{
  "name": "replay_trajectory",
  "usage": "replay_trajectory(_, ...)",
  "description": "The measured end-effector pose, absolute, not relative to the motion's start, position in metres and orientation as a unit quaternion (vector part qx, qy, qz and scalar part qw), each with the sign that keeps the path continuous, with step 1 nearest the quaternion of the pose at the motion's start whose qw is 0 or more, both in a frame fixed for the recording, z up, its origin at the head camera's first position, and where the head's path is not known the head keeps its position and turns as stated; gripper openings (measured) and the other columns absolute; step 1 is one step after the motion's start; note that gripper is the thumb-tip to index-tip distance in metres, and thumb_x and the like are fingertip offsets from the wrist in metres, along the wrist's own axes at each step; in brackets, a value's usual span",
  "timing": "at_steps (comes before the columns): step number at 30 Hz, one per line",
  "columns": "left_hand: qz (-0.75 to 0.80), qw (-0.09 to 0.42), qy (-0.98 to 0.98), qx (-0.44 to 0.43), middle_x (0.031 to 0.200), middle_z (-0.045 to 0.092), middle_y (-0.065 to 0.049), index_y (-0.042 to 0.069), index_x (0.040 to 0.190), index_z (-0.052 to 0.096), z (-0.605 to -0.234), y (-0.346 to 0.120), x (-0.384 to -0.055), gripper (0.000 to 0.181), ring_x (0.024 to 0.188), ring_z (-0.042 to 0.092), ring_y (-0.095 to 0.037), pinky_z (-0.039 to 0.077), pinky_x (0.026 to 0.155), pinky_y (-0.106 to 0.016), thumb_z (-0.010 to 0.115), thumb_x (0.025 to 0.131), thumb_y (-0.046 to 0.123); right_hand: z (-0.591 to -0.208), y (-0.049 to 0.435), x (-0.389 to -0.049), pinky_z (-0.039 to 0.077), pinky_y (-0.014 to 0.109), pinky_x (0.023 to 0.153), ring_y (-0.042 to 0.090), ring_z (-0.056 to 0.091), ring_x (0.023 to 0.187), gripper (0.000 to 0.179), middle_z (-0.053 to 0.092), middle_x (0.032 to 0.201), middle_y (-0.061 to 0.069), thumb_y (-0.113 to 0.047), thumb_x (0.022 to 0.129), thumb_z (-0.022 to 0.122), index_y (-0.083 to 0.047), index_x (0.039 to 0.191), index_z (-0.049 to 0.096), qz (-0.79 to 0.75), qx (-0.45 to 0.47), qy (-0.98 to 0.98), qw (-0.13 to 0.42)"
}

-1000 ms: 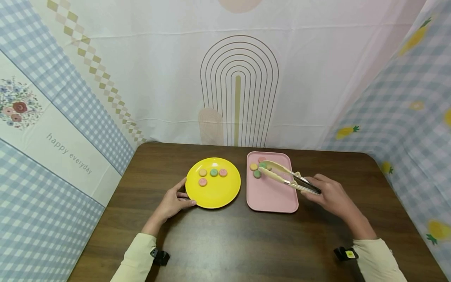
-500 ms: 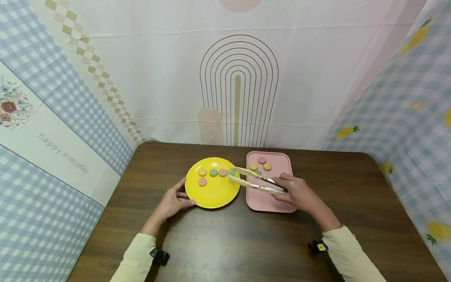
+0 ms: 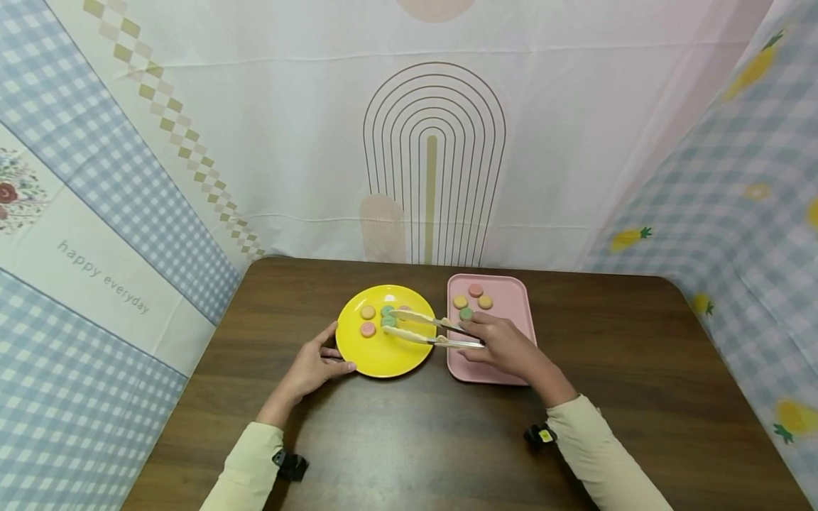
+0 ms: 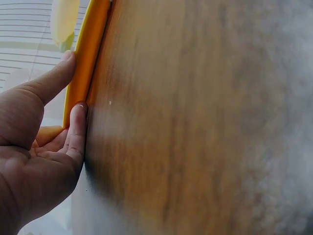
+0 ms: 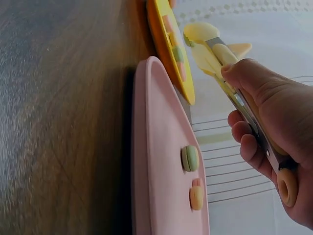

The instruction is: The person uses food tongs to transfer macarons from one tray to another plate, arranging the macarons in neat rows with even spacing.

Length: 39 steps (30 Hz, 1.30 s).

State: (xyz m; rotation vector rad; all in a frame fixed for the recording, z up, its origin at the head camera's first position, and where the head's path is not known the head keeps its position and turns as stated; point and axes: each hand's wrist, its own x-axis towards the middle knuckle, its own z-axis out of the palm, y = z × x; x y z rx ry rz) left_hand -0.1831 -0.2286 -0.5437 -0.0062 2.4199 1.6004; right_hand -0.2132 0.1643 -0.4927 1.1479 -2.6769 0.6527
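In the head view my left hand [image 3: 314,369] holds the left rim of a yellow plate [image 3: 383,363], thumb and fingers spread along its edge. My right hand [image 3: 501,346] grips tongs [image 3: 441,341] with cream-coloured tips, reaching across onto the plate. Between the tips is a green macaron [image 3: 388,322], held above the plate in the right wrist view. On the plate lie a yellow macaron [image 3: 368,312], a pink macaron [image 3: 368,330], another green macaron [image 3: 386,310] and a second pink one partly hidden by the tongs.
Right of the plate stands a pink tray [image 3: 520,312], partly under my right hand. Several macarons sit at its far left, among them a pink macaron [image 3: 476,290] and a green macaron [image 3: 466,313]. A fabric backdrop [image 3: 307,177] hangs behind the brown wooden table [image 3: 396,433].
My right hand has moved left from the tray, the tongs carrying a green macaron from there over the right of the plate to its middle. My left hand stays at the rim.
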Motion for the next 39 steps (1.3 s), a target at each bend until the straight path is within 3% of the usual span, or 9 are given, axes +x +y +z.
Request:
replay_trajectory(9,0.546,0.119,0.829,-0.002,0.117,0.063,-0.021,0.007,0.162,0.026,-0.542,-0.228,-0.184,0.102,0.09,0.069,-0.022,0.059,0.072,-0.029,0.088,0.082,0.015,-0.497,0.157,-0.216,0.057,0.032,0.068,0.011,0.061,0.078,0.036,0.067,0.097,0.004,-0.026,0.086,0.084,-0.007,0.116,0.077,0.206,0.37,-0.904,0.058)
replay_trajectory(16,0.545,0.121,0.83,-0.001,0.119,0.063,-0.021,0.007,0.163,0.026,-0.542,-0.228,-0.184,0.101,0.091,0.068,-0.022,0.059,0.072,-0.029,0.088,0.083,0.014,-0.498,0.162,-0.214,0.06,0.038,0.078,0.019,0.069,0.093,0.044,0.07,0.114,0.008,-0.028,0.086,0.084,-0.007,0.124,0.075,0.21,0.367,-0.904,0.065)
replay_trajectory(23,0.544,0.119,0.83,0.0,0.121,0.062,-0.02,0.007,0.163,0.025,-0.544,-0.229,-0.184,0.102,0.093,0.068,-0.022,0.059,0.073,-0.029,0.088,0.083,0.016,-0.486,0.186,-0.21,0.047,0.026,0.058,0.008,0.05,0.069,0.04,0.062,0.088,0.002,-0.022,0.085,0.086,-0.005,0.12,0.076,0.227,0.348,-0.906,0.082)
replay_trajectory(32,0.542,0.117,0.832,0.002,0.122,0.061,-0.021,0.007,0.162,0.026,-0.542,-0.23,-0.184,0.102,0.093,0.068,-0.022,0.059,0.073,-0.029,0.088,0.082,0.014,-0.47,0.238,-0.205,0.044,0.026,0.057,0.01,0.051,0.07,0.043,0.064,0.095,0.006,-0.02,0.084,0.086,0.0,0.121,0.074,0.197,0.315,-0.924,0.095)
replay_trajectory(39,0.542,0.119,0.832,0.0,0.122,0.061,-0.021,0.008,0.163,0.026,-0.543,-0.23,-0.184,0.102,0.093,0.068,-0.022,0.059,0.073,-0.029,0.088,0.082,0.015,-0.477,0.266,-0.2,0.042,0.026,0.056,0.007,0.044,0.065,0.046,0.06,0.09,0.007,-0.023,0.083,0.087,0.003,0.119,0.074,0.165,0.301,-0.933,0.113)
